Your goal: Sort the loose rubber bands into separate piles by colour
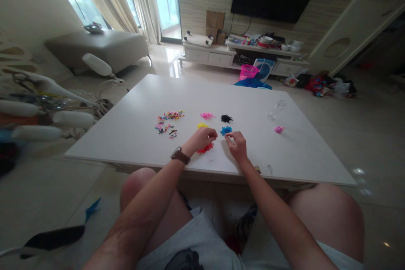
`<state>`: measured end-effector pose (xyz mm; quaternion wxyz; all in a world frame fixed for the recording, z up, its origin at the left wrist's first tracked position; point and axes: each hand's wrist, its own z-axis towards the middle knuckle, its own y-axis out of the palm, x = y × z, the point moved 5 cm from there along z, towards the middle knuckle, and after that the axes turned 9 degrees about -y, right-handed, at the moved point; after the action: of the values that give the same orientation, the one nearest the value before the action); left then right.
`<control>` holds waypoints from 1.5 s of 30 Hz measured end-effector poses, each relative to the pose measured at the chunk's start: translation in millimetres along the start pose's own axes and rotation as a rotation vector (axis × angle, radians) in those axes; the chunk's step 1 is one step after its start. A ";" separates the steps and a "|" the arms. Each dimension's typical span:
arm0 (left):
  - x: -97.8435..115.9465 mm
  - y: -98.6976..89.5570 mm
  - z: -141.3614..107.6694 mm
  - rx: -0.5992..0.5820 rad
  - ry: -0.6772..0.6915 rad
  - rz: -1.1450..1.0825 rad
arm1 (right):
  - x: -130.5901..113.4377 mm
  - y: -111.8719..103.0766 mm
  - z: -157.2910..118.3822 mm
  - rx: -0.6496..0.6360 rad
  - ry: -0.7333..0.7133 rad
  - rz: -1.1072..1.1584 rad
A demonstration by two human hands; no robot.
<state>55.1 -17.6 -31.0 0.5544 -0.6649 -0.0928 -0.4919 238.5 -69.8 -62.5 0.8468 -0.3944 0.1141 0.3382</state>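
Two hands flank blue pile (225, 130); red pile (205, 148) under left hand (202, 138).

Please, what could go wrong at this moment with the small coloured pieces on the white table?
1. The left hand rests just over the red pile, close to the yellow pile; a sweep of the wrist might mix the colours.
2. The right hand pinches near the blue pile; a small piece could perhaps drop and scatter.
3. The pink round piece lies alone on the table, and it might roll if the table is bumped.
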 end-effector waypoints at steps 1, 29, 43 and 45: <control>-0.9 -2.9 -0.4 0.011 -0.009 -0.004 | 4.5 -2.6 1.3 0.048 0.049 -0.047; -26.1 -31.6 -12.8 -0.066 -0.180 -0.030 | 35.9 -1.0 -1.4 0.181 0.411 -0.131; -13.8 -3.3 -9.9 -0.175 -0.097 0.099 | 36.2 -0.7 -1.8 0.159 0.403 -0.146; -11.7 -4.9 -10.1 -0.161 -0.103 0.118 | 36.1 -1.0 -1.5 0.155 0.401 -0.143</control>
<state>40.4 -19.3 -37.7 0.5217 -0.7361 -0.0422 -0.4293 266.2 -53.9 -79.5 0.8567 -0.3948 0.2774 0.1823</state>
